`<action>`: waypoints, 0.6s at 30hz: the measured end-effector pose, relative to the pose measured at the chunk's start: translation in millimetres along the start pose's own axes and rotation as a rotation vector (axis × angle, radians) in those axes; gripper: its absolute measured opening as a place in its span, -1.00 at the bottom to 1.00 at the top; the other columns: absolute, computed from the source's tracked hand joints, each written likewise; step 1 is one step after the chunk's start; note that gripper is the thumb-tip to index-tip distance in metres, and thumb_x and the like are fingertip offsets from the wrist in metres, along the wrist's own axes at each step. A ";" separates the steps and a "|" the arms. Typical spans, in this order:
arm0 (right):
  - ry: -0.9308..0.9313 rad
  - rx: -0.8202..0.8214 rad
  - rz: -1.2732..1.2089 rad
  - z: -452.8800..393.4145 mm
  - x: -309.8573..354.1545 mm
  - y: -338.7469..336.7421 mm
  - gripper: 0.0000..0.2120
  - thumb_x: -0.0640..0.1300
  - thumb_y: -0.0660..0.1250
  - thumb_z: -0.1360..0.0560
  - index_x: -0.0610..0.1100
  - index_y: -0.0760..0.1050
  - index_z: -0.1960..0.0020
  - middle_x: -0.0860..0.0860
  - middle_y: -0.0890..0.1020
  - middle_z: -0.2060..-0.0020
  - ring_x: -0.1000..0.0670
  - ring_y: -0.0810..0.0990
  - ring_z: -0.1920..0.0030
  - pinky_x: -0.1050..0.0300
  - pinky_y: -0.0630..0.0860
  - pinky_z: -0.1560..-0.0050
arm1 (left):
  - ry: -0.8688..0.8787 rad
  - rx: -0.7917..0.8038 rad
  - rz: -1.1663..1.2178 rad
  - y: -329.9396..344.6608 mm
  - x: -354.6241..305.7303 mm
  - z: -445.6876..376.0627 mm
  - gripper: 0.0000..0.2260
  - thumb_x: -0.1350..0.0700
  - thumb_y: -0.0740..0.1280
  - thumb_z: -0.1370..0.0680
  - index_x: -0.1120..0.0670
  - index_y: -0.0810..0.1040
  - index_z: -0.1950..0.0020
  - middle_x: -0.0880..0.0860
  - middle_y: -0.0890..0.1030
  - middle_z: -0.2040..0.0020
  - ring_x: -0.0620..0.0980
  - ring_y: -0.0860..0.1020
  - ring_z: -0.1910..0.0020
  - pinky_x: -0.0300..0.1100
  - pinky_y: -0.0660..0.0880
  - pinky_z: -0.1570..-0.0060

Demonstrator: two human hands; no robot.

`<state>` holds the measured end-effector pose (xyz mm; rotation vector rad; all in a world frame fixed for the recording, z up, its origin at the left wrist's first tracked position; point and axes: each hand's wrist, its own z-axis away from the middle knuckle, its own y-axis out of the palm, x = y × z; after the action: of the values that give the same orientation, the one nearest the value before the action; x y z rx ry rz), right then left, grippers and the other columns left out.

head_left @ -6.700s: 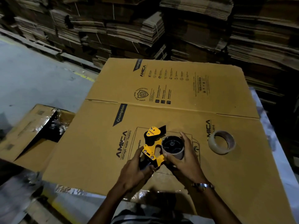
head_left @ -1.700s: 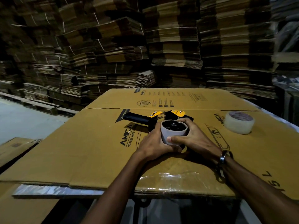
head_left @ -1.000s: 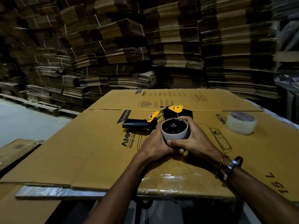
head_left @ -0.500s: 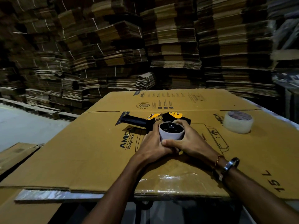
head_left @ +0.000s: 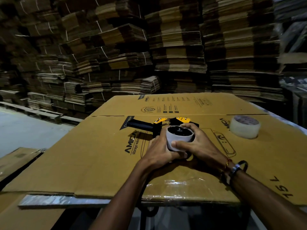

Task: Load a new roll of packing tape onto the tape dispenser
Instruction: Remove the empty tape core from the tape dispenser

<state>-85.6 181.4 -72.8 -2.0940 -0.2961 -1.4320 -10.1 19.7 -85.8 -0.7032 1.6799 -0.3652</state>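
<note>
Your left hand [head_left: 159, 149] and your right hand [head_left: 197, 145] both wrap around the grey core [head_left: 180, 138] that sits on the tape dispenser [head_left: 159, 126], fingers curled against its wall; your right thumb lies across the front of the core and your left fingers press in from the other side, low down. The core stands upright with its dark hub facing up. The dispenser lies flat on the flattened cardboard box [head_left: 103, 160], its black handle [head_left: 139, 125] sticking out to the left of the core and its yellow plates showing just behind the core. The new roll of clear tape [head_left: 244, 127] rests flat on the same cardboard, well to the right of the core and a little farther from you, touched by neither hand. A bracelet [head_left: 238, 168] circles your right wrist, on the near side of the core. Behind the core, beyond the cardboard's far edge, rise stacks of bundled flat cartons [head_left: 149, 55].
</note>
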 end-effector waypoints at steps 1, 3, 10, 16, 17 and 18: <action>0.002 -0.001 -0.011 -0.3 -0.3 0.0 -0.37 0.11 0.63 -0.22 0.17 0.45 -0.21 0.12 0.63 -0.13 0.06 0.65 -0.12 -0.12 0.61 -0.15 | -0.004 0.001 0.003 0.1 -0.1 -0.3 -0.10 -0.24 0.56 -0.25 -0.23 0.14 -0.45 -0.06 0.51 -0.25 0.02 0.52 -0.22 0.08 0.51 -0.23; 0.007 -0.006 -0.017 -0.7 -0.5 0.5 -0.37 0.15 0.62 -0.22 0.17 0.45 -0.21 0.11 0.63 -0.14 0.04 0.65 -0.13 -0.12 0.62 -0.14 | -0.018 0.003 0.015 0.6 -0.2 -1.0 -0.09 -0.25 0.56 -0.23 -0.26 0.13 -0.45 -0.05 0.51 -0.26 0.04 0.50 -0.24 0.10 0.51 -0.23; -0.020 -0.053 0.091 0.1 -1.3 3.7 -0.25 0.28 0.56 -0.23 0.10 0.39 -0.32 0.08 0.58 -0.19 0.02 0.61 -0.16 -0.06 0.63 -0.12 | -0.036 0.020 0.016 -0.7 0.3 -2.3 -0.06 -0.24 0.55 -0.23 -0.31 0.08 -0.47 -0.03 0.45 -0.29 0.08 0.44 -0.27 0.13 0.49 -0.25; -0.068 -0.076 0.181 2.1 1.2 3.7 -0.22 0.13 0.58 -0.30 0.06 0.31 -0.42 0.08 0.53 -0.24 0.05 0.55 -0.21 0.07 0.58 -0.19 | 0.010 -0.013 -0.020 2.2 -3.8 1.5 -0.06 -0.25 0.52 -0.21 -0.32 0.02 -0.44 -0.07 0.43 -0.28 0.04 0.43 -0.28 0.10 0.45 -0.30; -0.077 -0.077 0.202 2.5 1.9 4.2 -0.21 0.11 0.59 -0.30 0.07 0.30 -0.42 0.09 0.52 -0.25 0.06 0.53 -0.22 0.13 0.56 -0.19 | 0.013 -0.021 -0.020 2.5 -3.9 2.1 -0.07 -0.26 0.51 -0.20 -0.34 0.02 -0.41 -0.08 0.43 -0.27 0.04 0.43 -0.28 0.11 0.44 -0.31; -0.082 -0.074 0.216 3.0 2.6 4.7 -0.20 0.10 0.59 -0.30 0.08 0.29 -0.43 0.10 0.51 -0.26 0.07 0.52 -0.23 0.18 0.54 -0.18 | 0.015 -0.026 -0.021 2.3 -3.8 2.7 -0.08 -0.27 0.50 -0.19 -0.36 0.02 -0.39 -0.09 0.43 -0.26 0.03 0.44 -0.29 0.11 0.43 -0.32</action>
<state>-80.0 179.0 -72.8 -2.1733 -0.0471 -1.2502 -7.7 24.1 -84.8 -0.7389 1.6952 -0.3648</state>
